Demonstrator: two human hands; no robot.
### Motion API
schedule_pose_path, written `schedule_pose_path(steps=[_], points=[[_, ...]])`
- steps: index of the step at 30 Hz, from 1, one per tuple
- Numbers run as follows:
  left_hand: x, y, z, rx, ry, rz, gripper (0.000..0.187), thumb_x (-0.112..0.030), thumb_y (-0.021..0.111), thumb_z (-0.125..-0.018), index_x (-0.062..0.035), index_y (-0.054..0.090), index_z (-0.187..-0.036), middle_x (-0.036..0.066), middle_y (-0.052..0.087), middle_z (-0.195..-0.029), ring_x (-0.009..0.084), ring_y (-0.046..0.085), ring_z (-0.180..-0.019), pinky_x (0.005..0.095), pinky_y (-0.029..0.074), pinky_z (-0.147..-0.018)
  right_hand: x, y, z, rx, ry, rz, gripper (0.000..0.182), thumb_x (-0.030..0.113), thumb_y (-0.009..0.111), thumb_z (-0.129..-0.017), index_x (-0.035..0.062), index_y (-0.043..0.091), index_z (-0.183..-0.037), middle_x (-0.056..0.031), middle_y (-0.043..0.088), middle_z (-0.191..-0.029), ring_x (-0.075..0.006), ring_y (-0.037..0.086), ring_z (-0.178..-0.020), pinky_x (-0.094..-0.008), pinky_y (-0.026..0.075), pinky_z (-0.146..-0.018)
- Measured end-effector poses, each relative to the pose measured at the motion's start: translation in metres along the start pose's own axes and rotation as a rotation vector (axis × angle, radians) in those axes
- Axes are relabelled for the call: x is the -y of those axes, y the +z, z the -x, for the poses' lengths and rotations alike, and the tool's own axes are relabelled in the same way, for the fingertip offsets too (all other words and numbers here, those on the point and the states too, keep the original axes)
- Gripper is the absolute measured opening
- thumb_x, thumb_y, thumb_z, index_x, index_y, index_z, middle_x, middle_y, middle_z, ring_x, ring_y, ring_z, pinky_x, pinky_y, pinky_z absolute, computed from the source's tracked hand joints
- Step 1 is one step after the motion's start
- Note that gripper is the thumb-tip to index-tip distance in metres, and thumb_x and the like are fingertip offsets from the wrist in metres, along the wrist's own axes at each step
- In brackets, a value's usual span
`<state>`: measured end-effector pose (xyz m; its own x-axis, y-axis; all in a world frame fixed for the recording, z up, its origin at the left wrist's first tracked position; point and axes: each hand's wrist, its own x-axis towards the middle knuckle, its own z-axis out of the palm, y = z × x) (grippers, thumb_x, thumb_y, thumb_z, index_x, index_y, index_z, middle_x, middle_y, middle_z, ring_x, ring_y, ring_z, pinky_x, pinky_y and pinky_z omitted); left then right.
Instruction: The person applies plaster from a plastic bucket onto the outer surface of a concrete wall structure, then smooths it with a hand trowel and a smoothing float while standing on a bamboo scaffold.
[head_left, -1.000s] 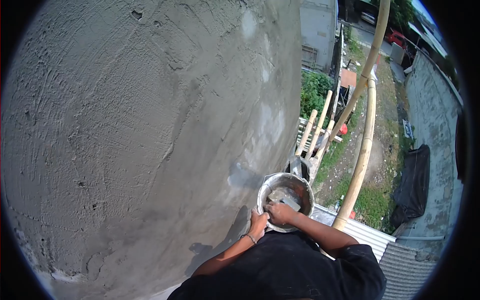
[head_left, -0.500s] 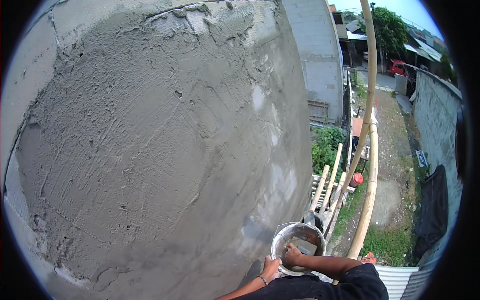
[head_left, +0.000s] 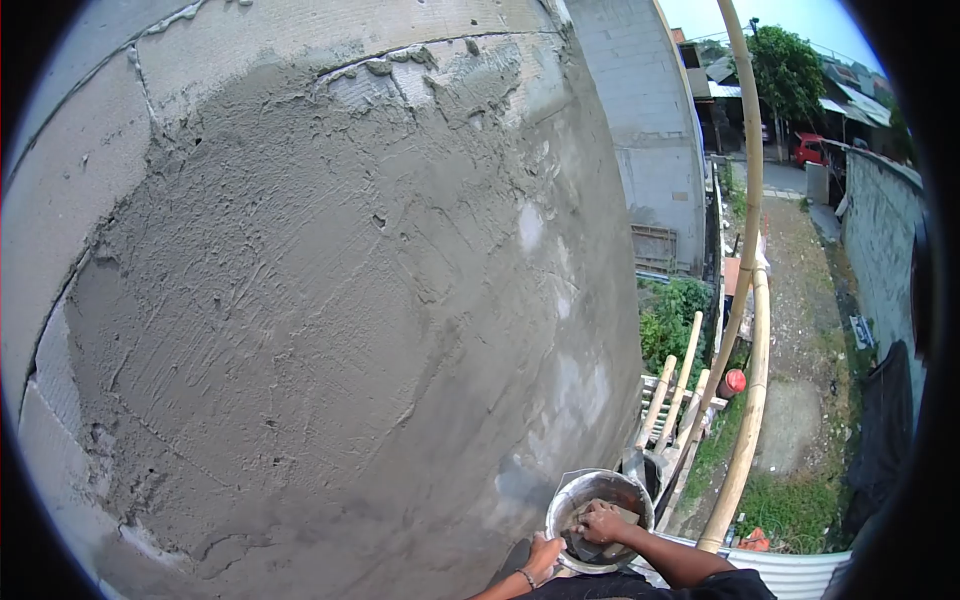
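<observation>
Low in the view stands a round bucket (head_left: 556, 515), its rim smeared with pale cement and wet grey mortar inside. My left hand (head_left: 543, 558), with a bracelet at the wrist, grips the near left side of the rim. Down in the bucket, my right hand (head_left: 603, 522) is closed over a flat trowel (head_left: 628, 516); its handle is hidden under the fingers. To the left rises a wall with a broad coat of fresh grey mortar (head_left: 300, 300), rough above and smoother towards the bottom.
Bamboo poles (head_left: 752, 400) of a scaffold run up at my right. Shorter bamboo ends (head_left: 682, 375) and another dark container (head_left: 640, 465) lie beyond the bucket. Far below are a dirt path (head_left: 790, 420), a red pail (head_left: 733, 382) and corrugated roofing (head_left: 800, 565).
My right hand has shifted slightly within the bucket, and more of its back now shows over the trowel. My left hand stays on the rim. The view has tilted slightly upward.
</observation>
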<state>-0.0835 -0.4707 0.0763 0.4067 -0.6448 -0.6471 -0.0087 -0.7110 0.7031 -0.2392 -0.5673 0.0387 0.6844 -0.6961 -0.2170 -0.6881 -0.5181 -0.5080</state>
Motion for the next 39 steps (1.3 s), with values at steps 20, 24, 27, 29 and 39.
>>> schedule_pose_path(steps=[20,24,27,29,39], points=[[-0.001,-0.006,0.031,0.082,-0.066,0.186,0.046,-0.002,0.062,-0.071,0.0008,0.044,-0.113,0.015,0.056,-0.104,0.0269,0.061,-0.094,0.0451,0.053,-0.075,0.014,0.038,-0.021,-0.200,0.393,-0.696,0.051,0.044,0.072,-0.077,0.0080,0.060,-0.112,-0.0185,0.069,-0.100,-0.0299,0.066,-0.092,-0.0408,0.050,-0.082],[-0.002,-0.006,0.036,0.070,-0.080,0.257,0.043,0.000,0.060,-0.071,0.0010,0.043,-0.111,0.016,0.055,-0.104,0.0261,0.061,-0.092,0.0417,0.054,-0.074,0.006,0.044,-0.033,0.244,0.235,-0.334,0.050,0.046,0.069,-0.076,0.0090,0.069,-0.110,-0.0235,0.066,-0.113,-0.0384,0.062,-0.110,-0.0458,0.048,-0.095],[0.020,-0.001,0.018,0.038,-0.026,0.300,0.040,0.001,0.059,-0.071,0.0013,0.042,-0.108,0.018,0.054,-0.102,0.0268,0.063,-0.085,0.0381,0.056,-0.065,0.027,0.021,-0.013,0.254,0.017,-0.130,0.042,0.040,0.062,-0.079,0.0119,0.070,-0.109,-0.0182,0.068,-0.111,-0.0356,0.066,-0.103,-0.0523,0.046,-0.095],[0.039,0.000,-0.003,0.037,-0.040,0.271,0.040,0.002,0.058,-0.071,0.0011,0.042,-0.107,0.018,0.053,-0.100,0.0268,0.063,-0.081,0.0374,0.056,-0.061,0.038,0.021,0.000,-0.036,-0.104,0.160,0.033,0.032,0.061,-0.080,0.0145,0.071,-0.106,-0.0150,0.070,-0.092,-0.0306,0.068,-0.091,-0.0556,0.038,-0.104],[0.046,0.010,-0.001,-0.088,0.033,0.176,0.042,-0.002,0.059,-0.069,0.0046,0.045,-0.108,0.013,0.054,-0.092,0.0186,0.054,-0.076,0.0335,0.048,-0.063,0.037,0.020,0.003,-0.113,0.001,0.339,0.037,0.022,0.051,-0.088,0.0131,0.056,-0.124,-0.0162,0.068,-0.097,-0.0318,0.068,-0.092,-0.0633,0.030,-0.100]])
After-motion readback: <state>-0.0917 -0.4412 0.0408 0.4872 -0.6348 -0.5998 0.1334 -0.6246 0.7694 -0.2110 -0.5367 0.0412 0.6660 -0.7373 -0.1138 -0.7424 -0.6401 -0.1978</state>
